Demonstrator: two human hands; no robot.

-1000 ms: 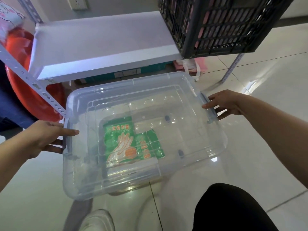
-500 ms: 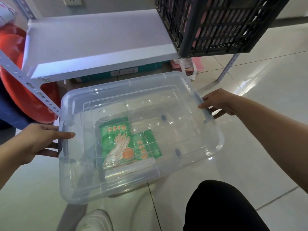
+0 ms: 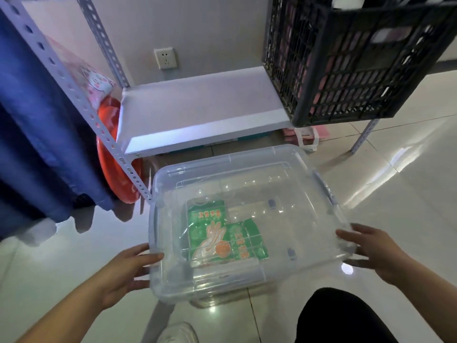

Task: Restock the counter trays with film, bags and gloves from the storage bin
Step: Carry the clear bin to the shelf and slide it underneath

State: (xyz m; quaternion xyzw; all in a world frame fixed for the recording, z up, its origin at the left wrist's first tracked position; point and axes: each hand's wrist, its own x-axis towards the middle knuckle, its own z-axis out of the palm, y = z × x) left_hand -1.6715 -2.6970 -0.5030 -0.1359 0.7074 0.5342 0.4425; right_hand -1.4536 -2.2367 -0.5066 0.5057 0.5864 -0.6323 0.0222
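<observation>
A clear plastic storage bin (image 3: 247,162) with its lid on sits on the tiled floor in front of me. Through the lid I see a green glove pack (image 3: 210,231) printed with a hand, and a second green pack (image 3: 251,241) beside it on the right. My left hand (image 3: 123,271) grips the bin's near left corner, thumb on top of the lid edge and fingers underneath. At the near right corner, my right hand (image 3: 376,251) holds on with its fingers spread over the rim.
A white metal shelf (image 3: 197,110) stands just behind the bin, with a black slatted crate (image 3: 358,58) on its right end. A red basin (image 3: 111,154) and blue cloth (image 3: 37,132) are at the left. My dark-clad knee (image 3: 346,318) and a white shoe (image 3: 178,332) are close below.
Both hands slid from the side latches toward me to the bin's near corners. The view lifted, so more of the shelf and wall shows.
</observation>
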